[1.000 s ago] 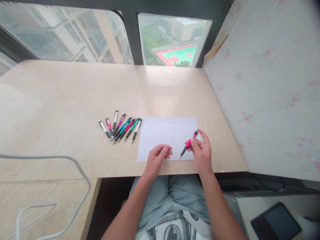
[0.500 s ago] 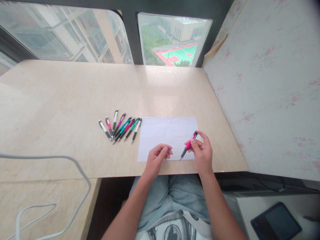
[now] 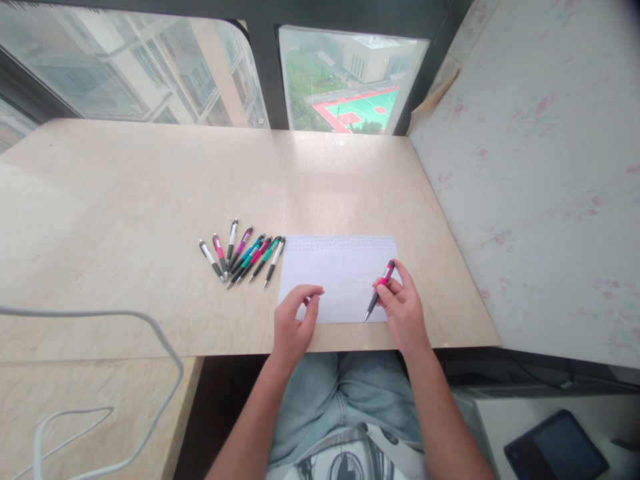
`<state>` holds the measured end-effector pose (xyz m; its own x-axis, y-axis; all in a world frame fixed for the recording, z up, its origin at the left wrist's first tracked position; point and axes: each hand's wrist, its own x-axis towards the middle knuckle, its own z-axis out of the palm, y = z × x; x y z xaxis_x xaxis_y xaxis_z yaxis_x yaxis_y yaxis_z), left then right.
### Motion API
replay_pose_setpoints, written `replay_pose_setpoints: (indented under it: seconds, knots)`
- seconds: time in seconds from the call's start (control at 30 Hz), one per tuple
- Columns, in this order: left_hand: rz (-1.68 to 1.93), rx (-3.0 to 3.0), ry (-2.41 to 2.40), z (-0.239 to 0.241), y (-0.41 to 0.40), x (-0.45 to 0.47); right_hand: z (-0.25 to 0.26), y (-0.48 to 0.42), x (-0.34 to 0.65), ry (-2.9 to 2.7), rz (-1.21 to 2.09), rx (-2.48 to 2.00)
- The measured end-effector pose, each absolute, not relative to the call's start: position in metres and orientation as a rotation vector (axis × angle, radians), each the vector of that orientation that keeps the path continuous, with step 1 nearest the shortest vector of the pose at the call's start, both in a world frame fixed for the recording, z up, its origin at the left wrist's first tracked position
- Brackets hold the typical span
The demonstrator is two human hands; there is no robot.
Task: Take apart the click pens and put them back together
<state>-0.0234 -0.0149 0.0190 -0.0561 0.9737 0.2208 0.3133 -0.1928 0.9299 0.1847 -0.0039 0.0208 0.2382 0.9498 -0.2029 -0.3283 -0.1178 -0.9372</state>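
Note:
A pink and black ballpoint pen [image 3: 383,283] is held tilted in my right hand [image 3: 404,308], its tip pointing down over the lower right of the paper. My index finger rests at the pen's top end, thumb and other fingers around its barrel. My left hand [image 3: 295,321] is over the paper's lower left corner, fingers curved and apart from the thumb, with nothing in it. Under both hands lies a white sheet of paper [image 3: 340,277] with rows of small marks along its top. Left of the sheet, several click pens [image 3: 255,257] in white, pink, purple, blue and green lie bunched together.
The pale desk [image 3: 200,180] reaches back to the window [image 3: 350,83]. A flowered wall [image 3: 540,187] borders it on the right. A grey cable [image 3: 150,327] loops at the left front. A dark tablet-like device [image 3: 556,445] lies on a white surface at lower right.
My left hand has moved left across the paper, and its fingers have spread from the thumb. The pen in my right hand has turned a little more upright.

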Motion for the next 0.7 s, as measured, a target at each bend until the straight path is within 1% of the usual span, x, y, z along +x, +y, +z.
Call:
replay_pose_setpoints:
  seconds: [0.07,0.13,0.2,0.27,0.43,0.7]
  knots:
    - [1.142,1.898,1.586,0.02,-0.009,-0.037,0.021,-0.002,0.185,-0.637,1.292,-1.184]
    - [0.928,2.127,1.726,0.018,-0.005,-0.046,0.021,0.0,0.185,-0.582,1.322,-1.178]
    - [0.721,2.251,1.812,0.014,-0.004,-0.049,0.02,0.001,0.186,-0.542,1.339,-1.175]
    - [0.592,2.309,1.848,0.01,-0.006,-0.046,0.019,0.002,0.186,-0.531,1.355,-1.15]
    - [0.544,2.366,1.751,0.01,-0.015,-0.027,0.02,0.006,0.185,-0.611,1.374,-1.073]
    - [0.567,2.342,1.634,0.013,-0.018,-0.021,0.017,0.024,0.16,-0.949,1.413,-1.171]
